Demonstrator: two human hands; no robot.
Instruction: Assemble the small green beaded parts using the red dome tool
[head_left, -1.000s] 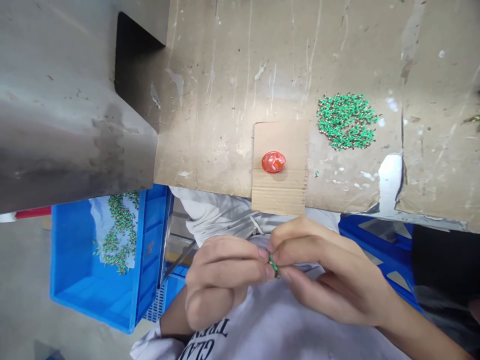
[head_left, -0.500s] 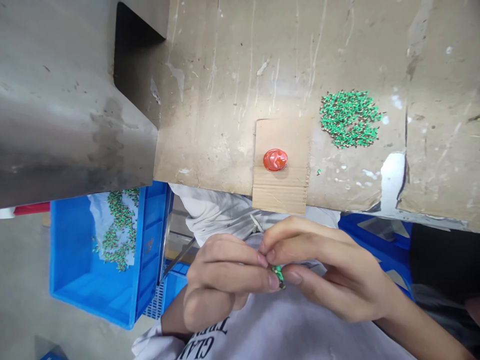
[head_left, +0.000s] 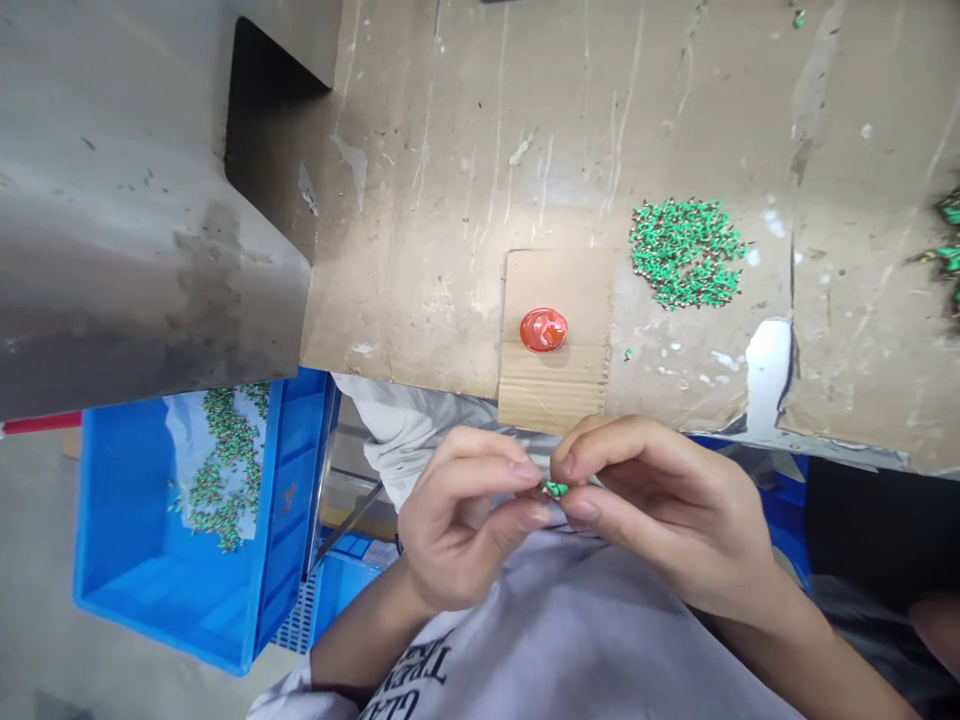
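A tiny green piece with dark ends (head_left: 556,490) sits between the fingertips of both hands, in front of the chest. My left hand (head_left: 472,520) is closed in a pinch, thumb and forefinger at the piece's left end. My right hand (head_left: 667,505) pinches its right side with thumb and fingers. The piece's exact kind is too small to make out. Beyond the hands, a small glossy red round dish (head_left: 544,330) rests on a cardboard square (head_left: 555,280). A pile of similar green pieces (head_left: 686,250) lies to the right, with one loose piece (head_left: 628,355) near it.
The worn, cardboard-covered table (head_left: 420,270) has a torn front edge. A metal housing (head_left: 150,220) stands at left. Below it, a blue crate (head_left: 165,590) holds more green pieces on a plastic sheet. Further green pieces (head_left: 949,250) show at the right edge.
Both hands have risen slightly toward the table edge. The left fingers have shifted from covering the green piece to pinching its end, and the piece has turned from upright to nearly level.
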